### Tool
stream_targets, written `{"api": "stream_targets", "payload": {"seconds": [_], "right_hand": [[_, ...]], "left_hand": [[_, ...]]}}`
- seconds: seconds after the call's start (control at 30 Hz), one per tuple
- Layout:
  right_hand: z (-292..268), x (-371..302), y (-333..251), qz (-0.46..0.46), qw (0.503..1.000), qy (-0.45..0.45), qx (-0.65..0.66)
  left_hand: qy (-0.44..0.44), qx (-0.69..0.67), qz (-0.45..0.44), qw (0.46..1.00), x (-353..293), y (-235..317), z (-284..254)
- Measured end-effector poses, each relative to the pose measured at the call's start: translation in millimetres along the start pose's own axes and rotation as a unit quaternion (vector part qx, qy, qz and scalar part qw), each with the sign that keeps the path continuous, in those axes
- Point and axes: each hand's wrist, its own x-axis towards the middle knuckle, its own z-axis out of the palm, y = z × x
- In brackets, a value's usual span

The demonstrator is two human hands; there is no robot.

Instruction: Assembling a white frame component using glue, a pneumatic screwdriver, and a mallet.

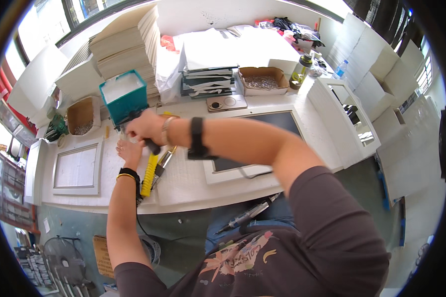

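Right hand [144, 125]: clenched, apparently around a black tool [153, 147] whose ends show either side of the fist; motion blurs the grip. Left hand [129, 151]: just below, fingers bent toward the right; whether it holds anything cannot be told.

Hazards, as judged: a slip of the tool could strike the left fingers, so close are they; a wide swing of the right elbow could knock the teal bin [128, 102]; the yellow coiled hose [148, 177], below the right hand, could snag the left wrist.

Containers:
- Teal bin, just beyond the right hand: white contents, kind unclear.
- Open carton [79, 112], left of both hands: small loose pieces [83, 129], seemingly metal.
- Low brown box [268, 91], well to their right: many small pieces, likely hardware.
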Motion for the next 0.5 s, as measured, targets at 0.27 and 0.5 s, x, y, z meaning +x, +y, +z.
{"api": "stream_targets", "payload": {"seconds": [0.27, 0.5], "right_hand": [[-107.8, -188.0, -72.4, 0.133, 0.971, 0.099, -0.174], [-188.3, -236.5, -62.1, 0.183, 0.917, 0.026, -0.354]], "left_hand": [[0.067, -0.087, 0.242, 0.964, -17.5, -12.5, -38.9], [-0.053, -0.289, 0.436, 0.851, -160.5, 79.5, -120.7]]}}
